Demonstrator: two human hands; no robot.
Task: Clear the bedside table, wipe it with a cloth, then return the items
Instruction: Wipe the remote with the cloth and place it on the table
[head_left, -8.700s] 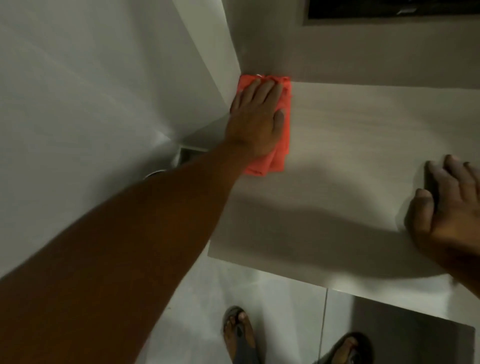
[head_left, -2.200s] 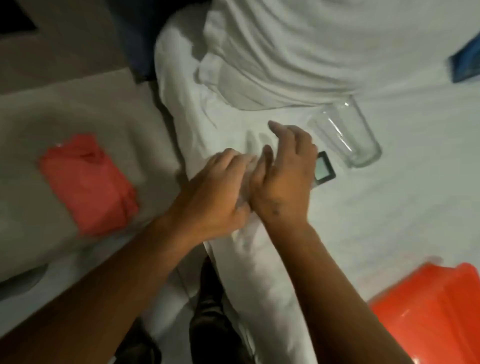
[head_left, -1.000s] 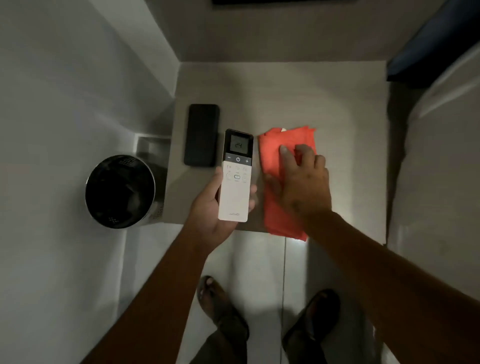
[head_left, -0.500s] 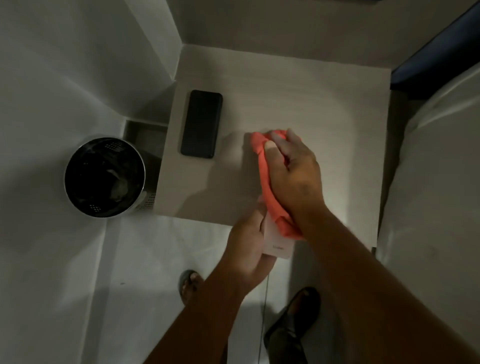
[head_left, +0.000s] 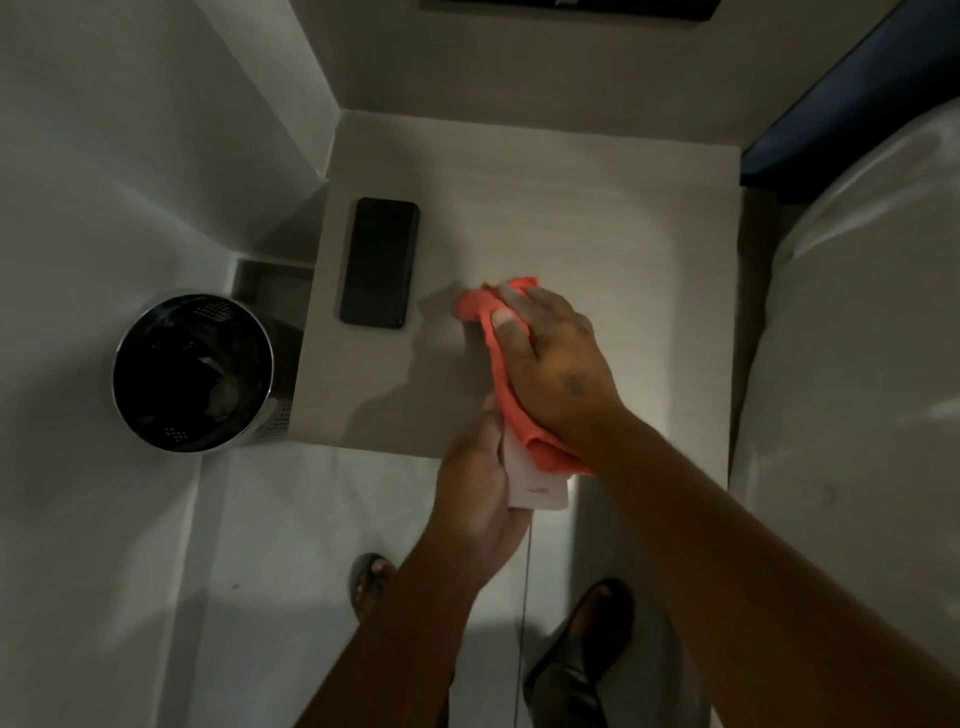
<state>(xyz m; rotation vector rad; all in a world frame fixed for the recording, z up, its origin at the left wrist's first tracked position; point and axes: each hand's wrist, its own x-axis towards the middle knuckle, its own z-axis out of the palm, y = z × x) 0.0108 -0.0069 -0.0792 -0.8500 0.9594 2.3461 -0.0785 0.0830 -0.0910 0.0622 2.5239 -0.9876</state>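
Note:
The pale bedside table (head_left: 597, 208) fills the middle of the view. A black phone (head_left: 379, 262) lies flat near its left edge. My right hand (head_left: 550, 364) grips the red cloth (head_left: 480, 306) and holds it bunched over the table's front part. Under the cloth, my left hand (head_left: 475, 499) holds the white remote (head_left: 537, 486) at the table's front edge. Only the remote's lower end shows; the cloth and my right hand hide the rest.
A round metal bin (head_left: 192, 371) with dark contents stands on the floor left of the table. The white bed (head_left: 857, 338) runs along the right side. A wall corner juts in behind the phone. My feet (head_left: 582, 649) in sandals stand on pale tiles.
My right hand gathered the flat cloth and lifted it into a bunch. My left hand drew the remote back to the table's front edge, beneath the cloth. The phone has not moved.

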